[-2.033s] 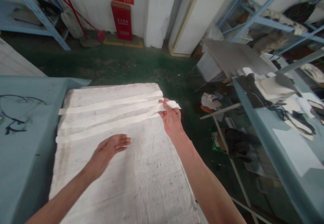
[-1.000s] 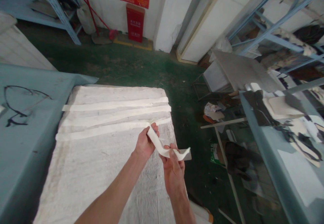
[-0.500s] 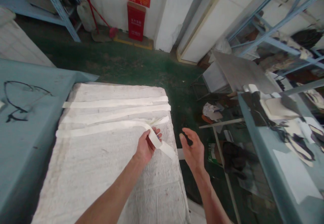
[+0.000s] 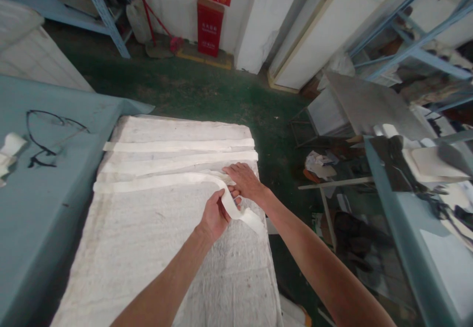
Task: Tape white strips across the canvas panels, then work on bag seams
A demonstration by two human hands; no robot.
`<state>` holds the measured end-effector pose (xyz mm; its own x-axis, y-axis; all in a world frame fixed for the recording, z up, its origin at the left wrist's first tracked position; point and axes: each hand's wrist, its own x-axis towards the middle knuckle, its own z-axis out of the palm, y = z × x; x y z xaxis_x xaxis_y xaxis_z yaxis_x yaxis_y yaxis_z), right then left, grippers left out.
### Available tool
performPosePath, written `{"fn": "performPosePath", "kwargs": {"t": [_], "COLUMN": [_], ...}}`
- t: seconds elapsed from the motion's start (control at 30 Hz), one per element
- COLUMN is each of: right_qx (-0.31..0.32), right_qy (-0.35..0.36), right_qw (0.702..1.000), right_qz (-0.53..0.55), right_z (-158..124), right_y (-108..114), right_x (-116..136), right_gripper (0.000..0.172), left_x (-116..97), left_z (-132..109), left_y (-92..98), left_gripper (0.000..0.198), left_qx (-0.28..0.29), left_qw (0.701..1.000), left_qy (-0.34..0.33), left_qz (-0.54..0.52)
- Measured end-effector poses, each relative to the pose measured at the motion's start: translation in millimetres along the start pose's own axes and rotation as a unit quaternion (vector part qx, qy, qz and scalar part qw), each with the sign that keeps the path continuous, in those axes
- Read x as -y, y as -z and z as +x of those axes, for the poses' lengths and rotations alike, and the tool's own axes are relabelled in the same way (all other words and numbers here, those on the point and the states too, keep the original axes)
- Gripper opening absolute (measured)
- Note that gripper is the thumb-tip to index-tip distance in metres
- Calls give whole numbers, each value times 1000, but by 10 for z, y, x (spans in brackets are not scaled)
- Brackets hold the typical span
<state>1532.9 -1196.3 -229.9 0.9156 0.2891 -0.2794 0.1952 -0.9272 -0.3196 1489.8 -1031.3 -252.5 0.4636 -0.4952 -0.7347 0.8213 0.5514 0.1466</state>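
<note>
Several long white strips of material lie across a padded, off-white cloth-covered board [image 4: 177,258]. The nearest white strip [image 4: 148,183] runs to the right, curls up through my left hand [image 4: 215,212], and its tail drops back onto the cloth. My left hand is palm up, with its fingers curled around the strip. Just beyond it, my right hand [image 4: 245,180] reaches palm down, fingers stretched left over the right ends of the strips. Its thumb and fingertips are partly hidden. Two further strips, including the farthest strip [image 4: 185,146], lie flat near the far edge.
On the left, a blue-covered table [image 4: 48,209] holds eyeglasses [image 4: 55,120] and a white crumpled piece [image 4: 11,152]. To the right, a blue worktable [image 4: 402,218] carries shoe parts and sheets. A red box [image 4: 210,29] stands by the wall beyond the green floor [image 4: 185,85].
My right hand has moved left from beyond the board's right edge to the strip ends. My left hand still holds the strip. The view has shifted slightly.
</note>
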Motion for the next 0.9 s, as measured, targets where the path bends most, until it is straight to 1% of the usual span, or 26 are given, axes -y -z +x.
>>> {"fn": "performPosePath", "kwargs": {"t": [0.13, 0.3, 0.4, 0.5, 0.6, 0.73, 0.9], "right_qx": [19, 25, 23, 22, 41, 80, 120], "right_qy": [-24, -21, -28, -35, -26, -23, -5], "right_qw": [999, 999, 999, 998, 997, 995, 992], "right_qz": [-12, -25, -37, -48, -52, -55, -48], "right_z": [104, 170, 168, 162, 153, 124, 79], "right_y": [-55, -56, -39, -19, 26, 138, 280], "right_x": [-20, -14, 18, 53, 69, 83, 178], "right_gripper": [50, 32, 28, 27, 29, 30, 28], "left_x": [23, 54, 63, 86, 126, 173, 179], "left_z": [11, 33, 43, 45, 29, -5, -4], "left_y": [11, 14, 17, 14, 10, 14, 35], "left_gripper": [26, 27, 26, 26, 24, 23, 23], "left_qx": [0, 3, -1, -2, 1, 2, -4], "left_qw": [1000, 1000, 1000, 1000, 1000, 1000, 999], "left_qy": [1, 5, 9, 6, -6, -15, -28], "left_qz": [-8, -13, -10, -6, -2, 0, -22]}}
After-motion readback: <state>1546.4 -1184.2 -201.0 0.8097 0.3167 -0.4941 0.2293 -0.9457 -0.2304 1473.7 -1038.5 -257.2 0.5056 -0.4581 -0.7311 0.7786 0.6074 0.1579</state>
